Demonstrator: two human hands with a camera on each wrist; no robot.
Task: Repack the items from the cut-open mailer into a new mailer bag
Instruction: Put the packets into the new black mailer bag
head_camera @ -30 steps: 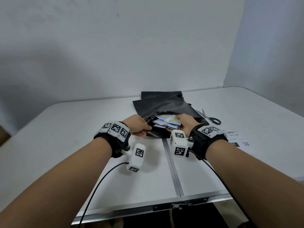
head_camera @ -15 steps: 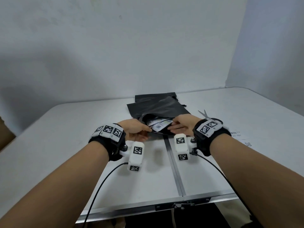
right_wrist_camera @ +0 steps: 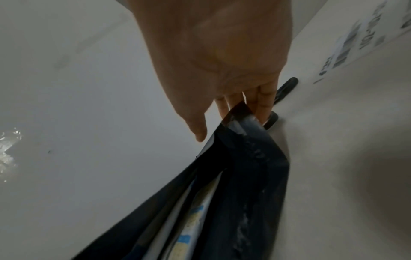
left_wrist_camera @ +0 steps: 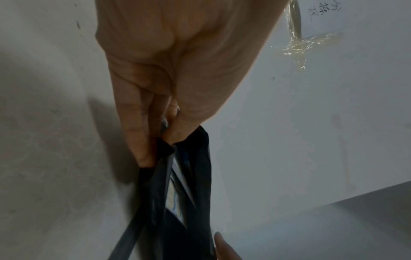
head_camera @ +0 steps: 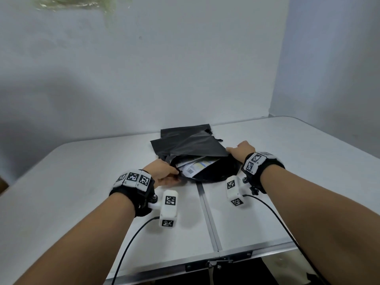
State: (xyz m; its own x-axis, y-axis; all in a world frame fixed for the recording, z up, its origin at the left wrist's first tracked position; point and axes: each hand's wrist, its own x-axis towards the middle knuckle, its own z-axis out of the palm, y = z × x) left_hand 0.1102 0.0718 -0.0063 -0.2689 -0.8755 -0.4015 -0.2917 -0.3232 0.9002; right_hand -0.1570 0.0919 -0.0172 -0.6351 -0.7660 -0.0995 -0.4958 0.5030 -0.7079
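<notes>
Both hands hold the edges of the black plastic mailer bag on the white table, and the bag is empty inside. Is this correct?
Not quite. The black plastic mailer bag is not empty: the head view shows white printed packets in its open mouth. The left hand and right hand do hold its edges, on the white table.

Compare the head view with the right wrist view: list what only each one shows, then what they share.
Only the head view shows the left hand gripping the near left edge of the black mailer bag, plus the table's centre seam and both wrist cameras. Only the right wrist view shows the black scissors handle behind the fingers and a blurred printed label on the table. Both show the right hand holding the bag's right corner and printed packets inside.
</notes>
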